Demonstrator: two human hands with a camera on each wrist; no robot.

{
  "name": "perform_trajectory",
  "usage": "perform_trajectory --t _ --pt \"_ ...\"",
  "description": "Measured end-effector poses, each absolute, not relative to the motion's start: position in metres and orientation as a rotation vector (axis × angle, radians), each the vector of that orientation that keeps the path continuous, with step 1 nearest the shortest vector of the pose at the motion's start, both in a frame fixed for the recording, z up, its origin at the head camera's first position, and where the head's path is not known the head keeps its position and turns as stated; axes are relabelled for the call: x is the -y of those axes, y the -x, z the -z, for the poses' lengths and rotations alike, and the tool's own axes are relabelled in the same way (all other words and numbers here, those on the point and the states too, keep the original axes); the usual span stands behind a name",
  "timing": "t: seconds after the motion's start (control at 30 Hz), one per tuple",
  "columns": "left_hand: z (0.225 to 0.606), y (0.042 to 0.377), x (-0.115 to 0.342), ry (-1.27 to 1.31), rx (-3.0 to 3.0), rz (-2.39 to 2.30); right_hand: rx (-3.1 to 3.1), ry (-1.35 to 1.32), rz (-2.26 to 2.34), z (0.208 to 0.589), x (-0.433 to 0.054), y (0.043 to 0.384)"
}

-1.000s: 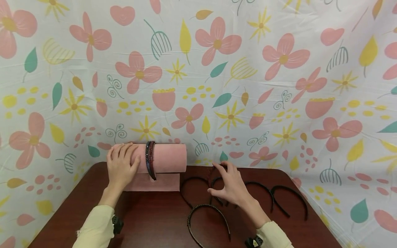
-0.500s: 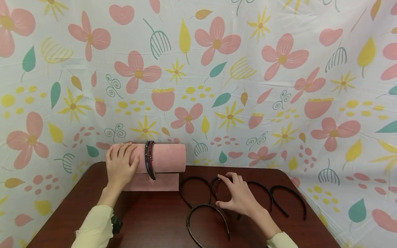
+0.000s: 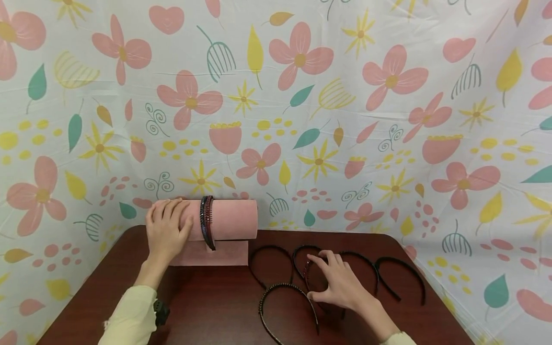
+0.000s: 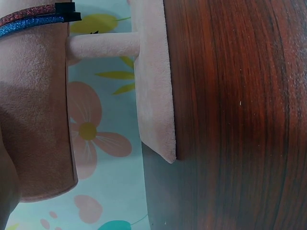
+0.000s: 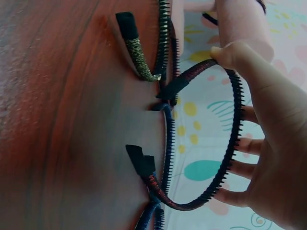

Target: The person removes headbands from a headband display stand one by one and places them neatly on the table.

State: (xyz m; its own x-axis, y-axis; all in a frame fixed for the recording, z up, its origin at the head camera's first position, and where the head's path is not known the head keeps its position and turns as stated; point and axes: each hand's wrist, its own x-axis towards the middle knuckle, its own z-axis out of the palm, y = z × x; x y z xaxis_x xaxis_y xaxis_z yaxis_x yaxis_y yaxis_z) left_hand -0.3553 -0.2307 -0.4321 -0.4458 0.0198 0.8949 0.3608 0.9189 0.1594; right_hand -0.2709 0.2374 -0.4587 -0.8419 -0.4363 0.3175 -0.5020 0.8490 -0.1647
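My left hand (image 3: 167, 235) holds the left part of a pink padded headband stand (image 3: 235, 219), fingers over its roll and thumb in front. Around the roll sit two glittery headbands, a blue one (image 4: 33, 24) and a red one (image 4: 24, 16). With thumb and spread fingertips, my right hand (image 3: 338, 282) holds a dark red toothed headband (image 5: 237, 110). This headband's ends point down toward the table, among the other headbands. In the head view my right hand hides part of it. Nearer the front lies a black-and-gold headband (image 3: 261, 306).
Several dark headbands lie on the brown table (image 3: 207, 302), including one beside the stand (image 3: 271, 247) and one at the far right (image 3: 409, 266). A flower-printed cloth (image 3: 267, 105) hangs right behind the table.
My right hand has come down and toward the front right, bringing the dark red headband from the back of the table down among the others. My left hand stays on the stand.
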Motion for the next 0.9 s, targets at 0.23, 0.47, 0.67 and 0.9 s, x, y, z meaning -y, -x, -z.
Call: perform_trajectory --t 0.23,0.47,0.67,0.9 --pt "0.432 0.355 0.231 0.271 2.008 0.397 2.833 -0.752 -0.348 0.467 -0.245 0.267" --pt "0.431 0.355 0.23 0.275 2.013 0.398 2.916 -0.743 -0.356 0.474 -0.251 0.264" --pt "0.431 0.354 0.231 0.281 2.004 0.398 2.97 -0.759 -0.359 0.478 -0.253 0.263" --pt "0.432 0.356 0.231 0.281 2.007 0.401 3.032 -0.766 -0.356 0.479 -0.256 0.261"
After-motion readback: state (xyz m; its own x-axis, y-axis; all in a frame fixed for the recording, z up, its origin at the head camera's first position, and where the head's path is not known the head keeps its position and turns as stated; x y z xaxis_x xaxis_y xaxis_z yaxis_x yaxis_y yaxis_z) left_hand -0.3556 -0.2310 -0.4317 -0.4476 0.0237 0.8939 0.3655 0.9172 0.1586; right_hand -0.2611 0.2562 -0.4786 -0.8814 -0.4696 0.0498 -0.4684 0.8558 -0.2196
